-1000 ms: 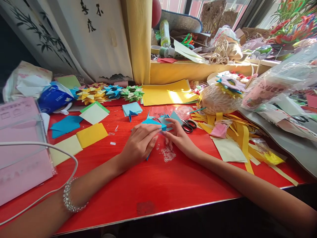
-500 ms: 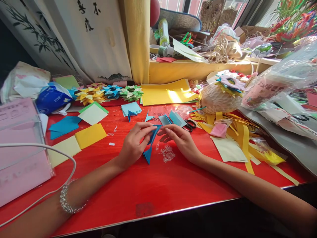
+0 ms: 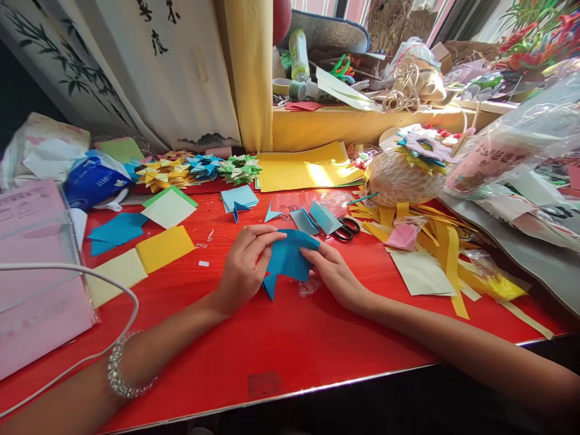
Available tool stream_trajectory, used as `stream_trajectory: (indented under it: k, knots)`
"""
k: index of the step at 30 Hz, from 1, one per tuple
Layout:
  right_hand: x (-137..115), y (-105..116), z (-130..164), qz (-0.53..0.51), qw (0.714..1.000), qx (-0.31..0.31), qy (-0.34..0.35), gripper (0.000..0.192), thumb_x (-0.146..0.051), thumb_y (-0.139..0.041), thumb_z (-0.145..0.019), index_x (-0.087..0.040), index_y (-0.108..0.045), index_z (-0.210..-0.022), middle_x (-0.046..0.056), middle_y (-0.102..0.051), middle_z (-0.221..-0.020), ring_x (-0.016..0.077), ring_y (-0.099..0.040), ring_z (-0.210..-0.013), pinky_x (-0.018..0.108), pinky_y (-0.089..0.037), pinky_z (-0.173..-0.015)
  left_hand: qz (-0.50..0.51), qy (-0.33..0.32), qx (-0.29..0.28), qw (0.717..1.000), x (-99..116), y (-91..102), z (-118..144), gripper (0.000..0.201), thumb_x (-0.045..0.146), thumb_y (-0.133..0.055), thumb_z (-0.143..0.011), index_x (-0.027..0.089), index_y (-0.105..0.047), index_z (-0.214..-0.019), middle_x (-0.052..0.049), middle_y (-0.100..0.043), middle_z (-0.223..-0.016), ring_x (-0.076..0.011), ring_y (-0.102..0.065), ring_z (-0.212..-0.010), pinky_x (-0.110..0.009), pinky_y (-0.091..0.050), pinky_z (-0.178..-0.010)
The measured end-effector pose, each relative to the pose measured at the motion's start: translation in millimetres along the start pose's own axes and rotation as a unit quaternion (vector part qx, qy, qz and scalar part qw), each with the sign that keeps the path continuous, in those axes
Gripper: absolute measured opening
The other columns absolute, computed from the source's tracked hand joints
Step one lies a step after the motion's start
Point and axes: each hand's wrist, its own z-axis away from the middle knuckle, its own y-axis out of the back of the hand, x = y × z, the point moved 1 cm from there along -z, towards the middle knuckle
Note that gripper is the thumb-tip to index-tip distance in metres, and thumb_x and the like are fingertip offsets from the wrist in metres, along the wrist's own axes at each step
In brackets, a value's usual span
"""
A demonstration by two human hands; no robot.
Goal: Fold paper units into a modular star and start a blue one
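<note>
A blue sheet of paper (image 3: 290, 257) is held up between my two hands above the red table (image 3: 326, 344). My left hand (image 3: 247, 263) pinches its left edge. At the opposite edge my right hand (image 3: 334, 269) grips it between thumb and fingers. Just below the sheet lies a folded blue paper piece (image 3: 270, 286) with a pointed end. Behind my hands are light-blue folded papers (image 3: 324, 217), a pair of black-handled scissors (image 3: 348, 229), and small folded pieces, one dark blue (image 3: 240, 209) and one light blue (image 3: 272, 212).
Loose paper squares, blue (image 3: 115, 232), yellow (image 3: 164, 248) and cream (image 3: 118, 277), lie at the left, near a pink folder (image 3: 40, 284) and a white cable (image 3: 122, 281). Folded paper stars (image 3: 165, 174) line the back. Yellow paper strips (image 3: 446, 257) spread at the right beside a round woven ball (image 3: 399, 184).
The blue sheet, seen narrow and folded before, is now spread open and faces me. My right hand has taken hold of its right edge.
</note>
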Motion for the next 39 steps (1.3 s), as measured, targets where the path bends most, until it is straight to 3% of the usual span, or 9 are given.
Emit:
stream_trajectory:
  k: [4,9,15,19,30,39]
  knots:
    - [-0.6,-0.7,-3.2,-0.078,0.996,-0.005,-0.05,0.031,-0.045,-0.055,-0.075,-0.016,-0.047,-0.065,-0.005,-0.039,-0.052,0.0055,-0.034,-0.043,0.018,-0.03,-0.04,-0.083,-0.081,-0.01,0.993,0.5,-0.7,3.0,0.03,0.01,-0.044,-0.083,0.021,-0.057,-0.108,-0.006,-0.058,-0.102,-0.0195,-0.05,-0.095,-0.035,-0.043,-0.084]
    - [4.2,1.6,-5.7,-0.103,0.993,0.025,-0.058,0.034,-0.047,-0.059,-0.071,-0.016,-0.045,-0.065,-0.006,-0.039,-0.051,0.0052,-0.035,-0.042,0.018,-0.029,-0.039,-0.135,-0.171,-0.058,0.974,1.5,-3.2,6.5,0.033,0.011,-0.044,-0.083,0.02,-0.054,-0.112,-0.006,-0.061,-0.106,-0.0219,-0.05,-0.102,-0.039,-0.039,-0.086]
    - [4.0,2.3,-6.3,-0.091,0.994,0.022,-0.063,0.034,-0.047,-0.06,-0.07,-0.015,-0.048,-0.065,-0.006,-0.042,-0.05,0.0054,-0.037,-0.041,0.018,-0.031,-0.039,-0.084,-0.209,-0.103,0.969,0.4,-6.2,6.9,0.031,0.01,-0.043,-0.081,0.014,-0.055,-0.11,-0.01,-0.061,-0.106,-0.0227,-0.049,-0.107,-0.038,-0.044,-0.088]
    - [2.1,2.5,-6.9,-0.097,0.993,0.013,-0.059,0.034,-0.046,-0.061,-0.07,-0.015,-0.049,-0.065,-0.004,-0.046,-0.056,0.0058,-0.041,-0.047,0.019,-0.035,-0.044,-0.051,-0.23,-0.116,0.965,-2.8,-6.3,7.0,0.032,0.01,-0.044,-0.081,0.016,-0.054,-0.11,-0.008,-0.061,-0.107,-0.0221,-0.049,-0.11,-0.038,-0.046,-0.09]
    - [1.9,3.5,-7.2,-0.02,0.999,0.003,-0.05,0.03,-0.044,-0.062,-0.069,-0.014,-0.054,-0.066,-0.002,-0.052,-0.059,0.0087,-0.045,-0.051,0.021,-0.037,-0.047,-0.031,-0.254,-0.156,0.954,-2.0,-4.6,8.3,0.028,0.01,-0.048,-0.077,0.015,-0.056,-0.104,-0.008,-0.063,-0.102,-0.0232,-0.048,-0.108,-0.038,-0.046,-0.09]
    - [2.8,4.6,-8.7,-0.058,0.997,0.018,-0.046,0.027,-0.041,-0.063,-0.069,-0.016,-0.055,-0.068,-0.001,-0.055,-0.062,0.0095,-0.047,-0.053,0.023,-0.04,-0.052,-0.055,-0.147,-0.134,0.978,1.4,-1.8,-0.1,0.02,0.02,-0.047,-0.083,0.018,-0.054,-0.102,-0.009,-0.057,-0.099,-0.0188,-0.053,-0.093,-0.033,-0.045,-0.082]
